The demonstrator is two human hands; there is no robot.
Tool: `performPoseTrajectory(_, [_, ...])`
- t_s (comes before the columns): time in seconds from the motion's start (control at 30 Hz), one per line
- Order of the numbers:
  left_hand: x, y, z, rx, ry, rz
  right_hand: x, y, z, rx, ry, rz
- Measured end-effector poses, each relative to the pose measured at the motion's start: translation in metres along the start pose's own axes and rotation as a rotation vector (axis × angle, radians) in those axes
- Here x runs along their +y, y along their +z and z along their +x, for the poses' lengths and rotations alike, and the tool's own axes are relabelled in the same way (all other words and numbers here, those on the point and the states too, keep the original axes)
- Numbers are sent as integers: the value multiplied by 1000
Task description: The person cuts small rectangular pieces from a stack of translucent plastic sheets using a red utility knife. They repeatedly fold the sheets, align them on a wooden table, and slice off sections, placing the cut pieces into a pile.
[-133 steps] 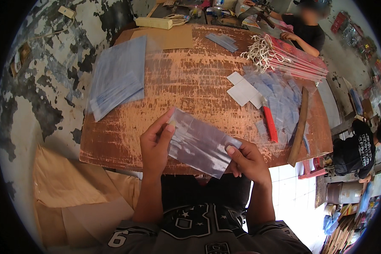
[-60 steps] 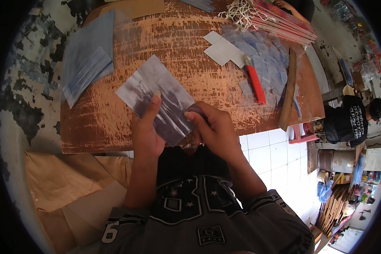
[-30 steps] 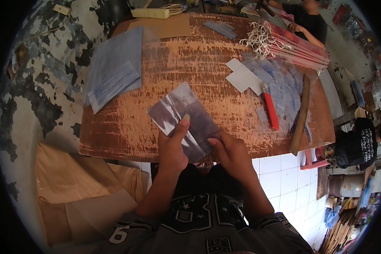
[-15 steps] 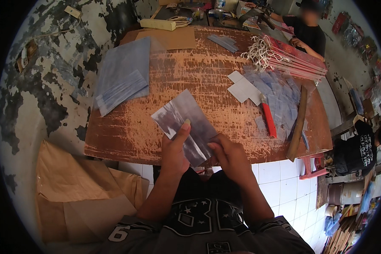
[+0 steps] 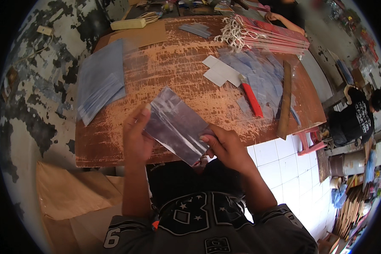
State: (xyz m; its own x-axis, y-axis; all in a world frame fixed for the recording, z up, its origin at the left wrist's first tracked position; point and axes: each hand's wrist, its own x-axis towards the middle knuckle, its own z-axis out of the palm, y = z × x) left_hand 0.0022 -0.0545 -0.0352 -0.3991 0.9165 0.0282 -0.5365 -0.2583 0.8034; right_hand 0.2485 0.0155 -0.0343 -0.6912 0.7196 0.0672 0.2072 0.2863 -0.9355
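Clear rectangular plastic bag being pinched by left hand and right hand, fingers clamped on edges; grey bag stack lying at table left.

Bright daylight, fisheye-bent edges, dark rim

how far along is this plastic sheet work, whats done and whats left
Looks done: a stack of bluish sheets lies at the table's left. In hand: the left hand and right hand hold one clear plastic sheet over the near edge. Seemingly left: loose clear pieces beside the red-handled tool.
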Motion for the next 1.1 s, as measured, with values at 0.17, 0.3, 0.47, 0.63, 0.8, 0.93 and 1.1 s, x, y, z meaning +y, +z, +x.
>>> performPoseTrajectory(0.17, [27,10,17,-136,37,653,2,-5,-4,-11,-3,-44])
performPoseTrajectory(0.3, [25,17,23,-173,64,886,-3,-4,-2,-11,42,-7])
performPoseTrajectory(0.47, [22,21,27,-198,149,908,-1,-5,1,-30,45,-13])
performPoseTrajectory(0.63, [29,13,45,-271,12,889,-6,-7,7,-86,41,-65])
performPoseTrajectory(0.8, [35,11,66,-411,-125,1027,-10,-9,18,-112,10,-75])
performPoseTrajectory(0.93, [30,8,79,-467,-196,961,-3,-12,24,-108,64,-22])
performPoseTrajectory(1.1, [3,0,97,-477,-159,919,12,-19,32,-89,50,34])
